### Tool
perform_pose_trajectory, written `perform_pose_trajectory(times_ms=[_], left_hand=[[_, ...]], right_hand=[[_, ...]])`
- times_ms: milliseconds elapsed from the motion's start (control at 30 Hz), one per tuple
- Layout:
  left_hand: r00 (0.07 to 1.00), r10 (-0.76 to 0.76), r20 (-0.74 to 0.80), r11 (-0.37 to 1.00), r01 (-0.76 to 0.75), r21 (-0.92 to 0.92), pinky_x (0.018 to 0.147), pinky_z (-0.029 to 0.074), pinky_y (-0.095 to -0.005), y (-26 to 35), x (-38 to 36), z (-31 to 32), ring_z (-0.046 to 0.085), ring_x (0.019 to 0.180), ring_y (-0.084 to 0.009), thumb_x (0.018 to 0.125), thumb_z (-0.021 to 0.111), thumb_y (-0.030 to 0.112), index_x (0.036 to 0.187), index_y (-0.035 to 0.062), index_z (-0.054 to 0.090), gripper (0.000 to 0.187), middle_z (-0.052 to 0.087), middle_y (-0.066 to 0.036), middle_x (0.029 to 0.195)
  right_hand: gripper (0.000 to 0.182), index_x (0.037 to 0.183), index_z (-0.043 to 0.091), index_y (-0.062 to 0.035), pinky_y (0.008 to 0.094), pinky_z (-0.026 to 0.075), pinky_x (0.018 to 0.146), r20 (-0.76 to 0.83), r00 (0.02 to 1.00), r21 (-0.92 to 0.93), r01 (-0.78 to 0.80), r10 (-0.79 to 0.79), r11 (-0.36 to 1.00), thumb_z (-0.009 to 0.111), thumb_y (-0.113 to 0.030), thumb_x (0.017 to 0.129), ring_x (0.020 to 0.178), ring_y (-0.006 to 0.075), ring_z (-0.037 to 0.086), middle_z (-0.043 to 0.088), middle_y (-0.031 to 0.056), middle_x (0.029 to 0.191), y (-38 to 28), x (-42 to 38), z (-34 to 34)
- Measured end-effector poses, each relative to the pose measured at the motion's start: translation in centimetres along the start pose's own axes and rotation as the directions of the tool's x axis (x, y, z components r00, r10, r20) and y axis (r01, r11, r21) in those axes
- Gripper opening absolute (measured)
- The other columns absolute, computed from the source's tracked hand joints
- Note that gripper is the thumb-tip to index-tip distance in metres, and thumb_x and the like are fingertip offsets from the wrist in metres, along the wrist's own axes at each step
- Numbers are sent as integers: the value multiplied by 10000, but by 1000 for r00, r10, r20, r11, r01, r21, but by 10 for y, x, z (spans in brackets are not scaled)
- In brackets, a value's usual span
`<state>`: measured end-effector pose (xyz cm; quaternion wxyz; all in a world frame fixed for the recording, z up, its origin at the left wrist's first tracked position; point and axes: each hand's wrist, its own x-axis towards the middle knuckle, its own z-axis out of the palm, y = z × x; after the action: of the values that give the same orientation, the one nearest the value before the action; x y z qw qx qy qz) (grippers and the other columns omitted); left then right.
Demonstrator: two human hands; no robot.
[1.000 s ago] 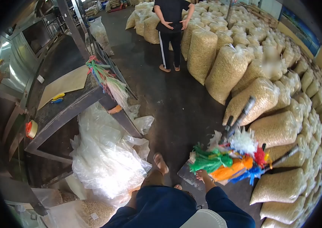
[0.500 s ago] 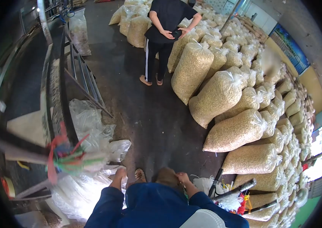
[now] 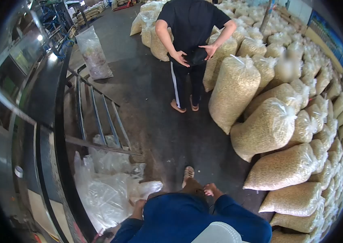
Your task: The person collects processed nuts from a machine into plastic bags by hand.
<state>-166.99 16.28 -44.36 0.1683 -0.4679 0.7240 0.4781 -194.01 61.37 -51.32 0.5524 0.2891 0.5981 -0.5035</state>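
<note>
My right hand [image 3: 211, 189] hangs in front of my right hip with its fingers curled in, and nothing shows in them. Low at my left side is my left hand [image 3: 139, 205], overlapping the edge of a heap of clear plastic bags [image 3: 110, 194] in this view; its fingers are hidden. One sandalled foot [image 3: 188, 173] of mine is stepped forward on the dark floor [image 3: 171, 141]. To the right of my right hand, full sacks [image 3: 297, 198] of pale, grainy contents lie with their tied tops turned away.
Ahead, a person in black [image 3: 191, 40] stands with both hands behind the back, beside an upright sack [image 3: 234, 93]. Sacks are stacked deep along the right. On the left are a metal frame with rungs [image 3: 98, 111], a long dark rail [image 3: 60, 141] and a standing clear bag [image 3: 93, 52].
I have moved forward: the person ahead and the sacks appear nearer, and the coloured ties at the left have left the view. My right hand has shifted slightly right.
</note>
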Motion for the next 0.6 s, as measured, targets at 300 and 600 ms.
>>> perform_pose_trajectory(times_ms=[300,600], left_hand=[[997,59,-46,998,-59,-8,559,480,-331,111,53,8,580,574,-169,831,521,202,825,3,638,231,645,-107,702],[837,200,510,825,136,-548,556,448,-274,376,136,-200,563,617,-93,805,607,168,802,-19,601,187,616,-60,675]], right_hand=[[242,727,527,-120,365,382,406,173,869,-565,473,-463,676,460,-323,840,581,233,545,571,77,675,-276,144,-29],[135,827,604,-63,333,455,647,603,798,-776,585,4,237,635,-177,762,733,138,552,628,32,763,-571,-125,152]])
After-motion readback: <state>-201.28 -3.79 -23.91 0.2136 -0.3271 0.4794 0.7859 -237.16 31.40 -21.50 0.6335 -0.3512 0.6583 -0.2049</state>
